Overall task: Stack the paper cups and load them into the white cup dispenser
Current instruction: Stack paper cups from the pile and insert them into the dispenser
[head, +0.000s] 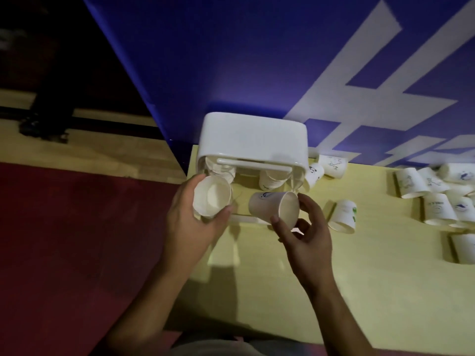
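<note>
The white cup dispenser [253,141] stands at the table's back left, with cups showing in both of its slots. My left hand [195,224] grips a white paper cup [212,195], mouth up toward me, just below the dispenser's left slot. My right hand [305,235] holds a second paper cup [272,206] on its side, mouth to the right, in front of the dispenser's right slot. The two cups are apart.
A cup [343,215] lies upside down right of my right hand. Two cups [325,168] lie by the dispenser's right side. Several upside-down cups [442,196] crowd the table's right. A blue wall panel [231,60] backs the yellow table [270,278]; red floor is left.
</note>
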Motion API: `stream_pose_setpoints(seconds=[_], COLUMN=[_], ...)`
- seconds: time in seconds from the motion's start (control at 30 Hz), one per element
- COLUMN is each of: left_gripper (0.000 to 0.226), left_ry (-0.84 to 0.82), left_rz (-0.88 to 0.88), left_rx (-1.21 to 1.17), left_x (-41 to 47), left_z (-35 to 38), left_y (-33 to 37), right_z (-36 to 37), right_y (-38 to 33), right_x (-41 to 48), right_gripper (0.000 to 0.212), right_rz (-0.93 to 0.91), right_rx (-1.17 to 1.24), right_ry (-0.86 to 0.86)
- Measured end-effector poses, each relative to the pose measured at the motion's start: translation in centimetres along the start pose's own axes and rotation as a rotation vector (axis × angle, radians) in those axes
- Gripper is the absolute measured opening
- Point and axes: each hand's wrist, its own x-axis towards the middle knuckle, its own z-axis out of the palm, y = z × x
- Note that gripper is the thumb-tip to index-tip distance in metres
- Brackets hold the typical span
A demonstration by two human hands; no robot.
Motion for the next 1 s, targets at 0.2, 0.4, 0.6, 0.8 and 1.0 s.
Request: stream_pose_setpoints(seconds=[0.2,0.4,0.6,0.8,1.0], left_gripper=[0.076,0.085,0.083,0.103,0.096], left_ry=[-0.157,-0.268,-0.308,-0.348,-0.383], left_rz=[-0.04,-0.071,-0.155,-0.243,-0.21], left_rx=[0.059,0.187,-0.004,-0.13,-0.025], left_x=[2.7,3.0,3.2,2.8,2.7], left_z=[1.2,4.1,4.9,3.7,3.3], left_y=[-3.2,-6.2,-6.9,-6.0,-6.4], right_z=[2.2,2.6,4.6,8.5,11.5], right_y=[-0.5,-1.0,-3.0,-1.0,2.7], right_x=[0.1,0.2,1.2,2.7,3.8], right_gripper=[0.06,0.066,0.064,0.07,0.083], right_rz=[0.01,0.006,-0.102,-0.288,-0.251], right_rx=[-0.031,-0.087,-0.137,-0.298,-0.439], right_ry=[0.056,0.098,0.021,-0.099,-0.146])
